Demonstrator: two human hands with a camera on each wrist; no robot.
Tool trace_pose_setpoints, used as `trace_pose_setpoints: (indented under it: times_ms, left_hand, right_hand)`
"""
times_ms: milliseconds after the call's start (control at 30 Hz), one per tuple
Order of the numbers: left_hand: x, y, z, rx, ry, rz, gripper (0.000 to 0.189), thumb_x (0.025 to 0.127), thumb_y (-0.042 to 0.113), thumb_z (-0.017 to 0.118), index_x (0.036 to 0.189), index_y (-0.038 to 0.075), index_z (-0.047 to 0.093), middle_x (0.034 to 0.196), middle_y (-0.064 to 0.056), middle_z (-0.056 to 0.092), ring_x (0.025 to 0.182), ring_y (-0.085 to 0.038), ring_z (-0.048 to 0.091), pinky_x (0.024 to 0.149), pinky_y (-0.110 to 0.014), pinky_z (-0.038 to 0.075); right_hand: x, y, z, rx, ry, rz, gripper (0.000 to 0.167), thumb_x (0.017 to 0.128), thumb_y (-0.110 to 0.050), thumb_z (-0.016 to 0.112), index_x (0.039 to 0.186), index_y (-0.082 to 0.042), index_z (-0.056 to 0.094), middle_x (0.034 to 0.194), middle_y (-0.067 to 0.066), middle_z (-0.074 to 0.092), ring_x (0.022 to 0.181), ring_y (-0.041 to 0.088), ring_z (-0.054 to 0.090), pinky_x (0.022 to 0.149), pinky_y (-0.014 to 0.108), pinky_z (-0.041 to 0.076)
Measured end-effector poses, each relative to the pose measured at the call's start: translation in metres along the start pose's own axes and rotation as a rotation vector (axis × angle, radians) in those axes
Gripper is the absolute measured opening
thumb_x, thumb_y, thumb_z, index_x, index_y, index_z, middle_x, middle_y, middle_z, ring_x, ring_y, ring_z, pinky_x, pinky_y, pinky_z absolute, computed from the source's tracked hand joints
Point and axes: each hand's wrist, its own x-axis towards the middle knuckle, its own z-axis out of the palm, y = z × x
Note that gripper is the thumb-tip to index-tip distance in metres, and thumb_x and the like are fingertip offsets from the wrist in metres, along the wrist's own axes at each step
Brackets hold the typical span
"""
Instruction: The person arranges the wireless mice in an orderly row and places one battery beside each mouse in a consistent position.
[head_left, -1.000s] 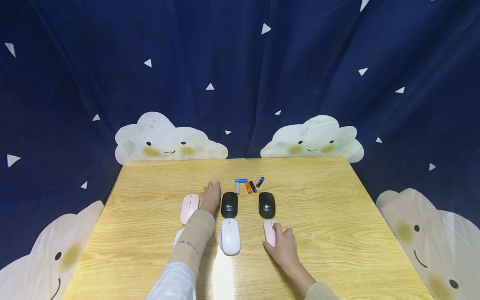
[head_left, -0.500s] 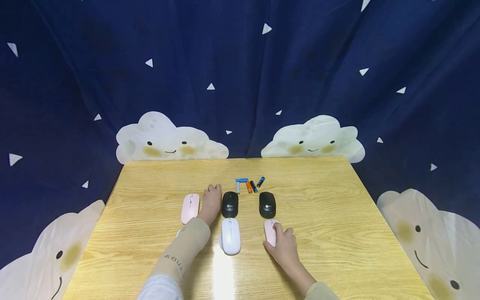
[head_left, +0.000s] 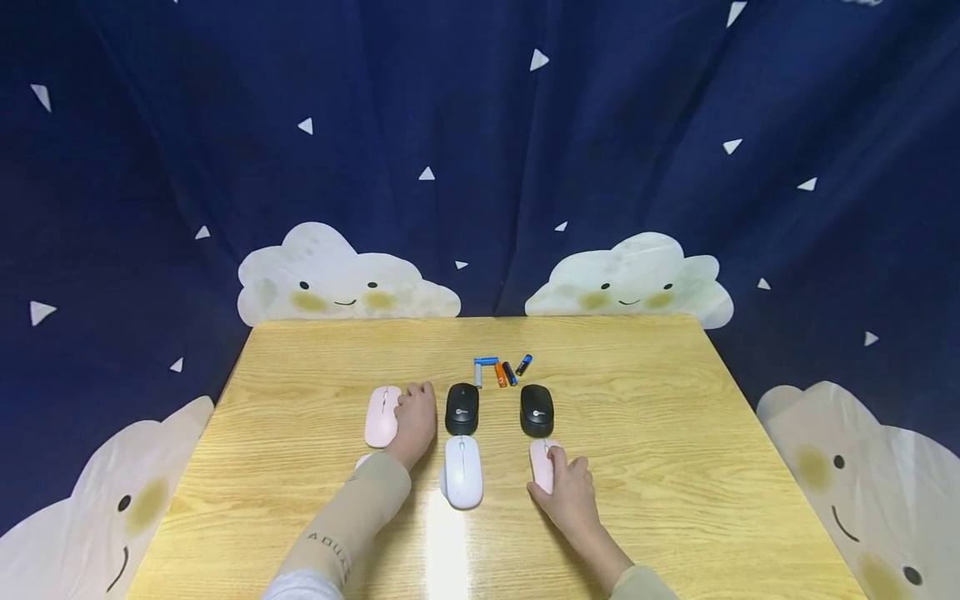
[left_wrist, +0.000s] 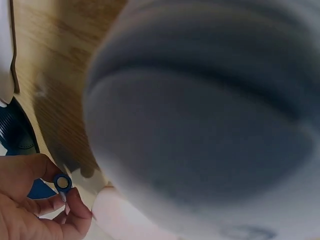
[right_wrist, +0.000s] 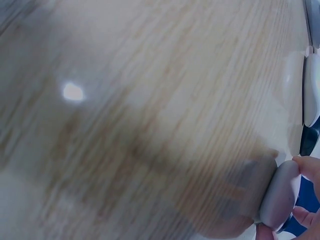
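Note:
My left hand is between a pink mouse and a black mouse. In the left wrist view its thumb and fingertips pinch a small blue battery, end toward the camera; the head view hides it. Farther right, my right hand grips a second pink mouse by its sides, on the table just below another black mouse. The right wrist view shows this gripped mouse at its lower right, thumb and fingers on its edges.
A white mouse lies mid-table. Under my left forearm another pale mouse is mostly hidden. Several loose batteries, among them an orange one and a blue one, lie behind the black mice. A dark curtain hangs beyond the wooden table.
My left hand has drawn back a little toward me and left, from beside the black mouse closer to the left pink mouse. The right hand stays on its mouse.

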Motion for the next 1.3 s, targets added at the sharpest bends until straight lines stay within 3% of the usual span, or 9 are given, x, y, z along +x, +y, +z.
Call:
trace_pose_setpoints:
  times_ms: [533,1067,1200,1300]
  left_hand:
    - [-0.006,0.001,0.009,0.049,0.031,0.011,0.011,0.09,0.002,0.048,0.098,-0.006,0.049,0.082,-0.021,0.051,0.066,-0.029,0.057,0.052,-0.035,0.051]
    - [-0.003,0.0,0.011,0.016,-0.044,0.003,0.019,0.089,0.004,0.052,0.104,-0.006,0.048,0.087,-0.023,0.05,0.072,-0.03,0.056,0.056,-0.036,0.053]
    - [-0.002,-0.001,0.009,0.014,-0.048,0.02,0.023,0.087,0.004,0.055,0.106,-0.006,0.048,0.09,-0.023,0.05,0.074,-0.031,0.056,0.058,-0.036,0.053]
    - [0.0,-0.001,0.005,0.007,-0.017,0.055,0.029,0.084,0.008,0.058,0.109,-0.006,0.049,0.093,-0.022,0.05,0.078,-0.032,0.056,0.06,-0.036,0.053]
  right_hand:
    - [0.0,0.0,0.0,0.015,-0.013,0.003,0.06,0.069,-0.032,0.077,0.116,-0.008,0.048,0.088,0.018,0.04,0.069,0.024,0.044,0.05,0.026,0.031]
    - [-0.002,-0.002,-0.002,0.015,-0.011,0.006,0.06,0.069,-0.031,0.077,0.116,-0.008,0.048,0.088,0.018,0.039,0.069,0.024,0.043,0.051,0.027,0.03]
    - [-0.002,-0.002,-0.003,0.016,-0.013,0.003,0.06,0.07,-0.031,0.077,0.116,-0.008,0.047,0.088,0.019,0.039,0.069,0.024,0.043,0.051,0.027,0.03]
    - [-0.002,-0.003,-0.003,0.016,-0.015,0.002,0.06,0.07,-0.031,0.077,0.116,-0.008,0.047,0.088,0.019,0.039,0.069,0.024,0.042,0.051,0.027,0.03]
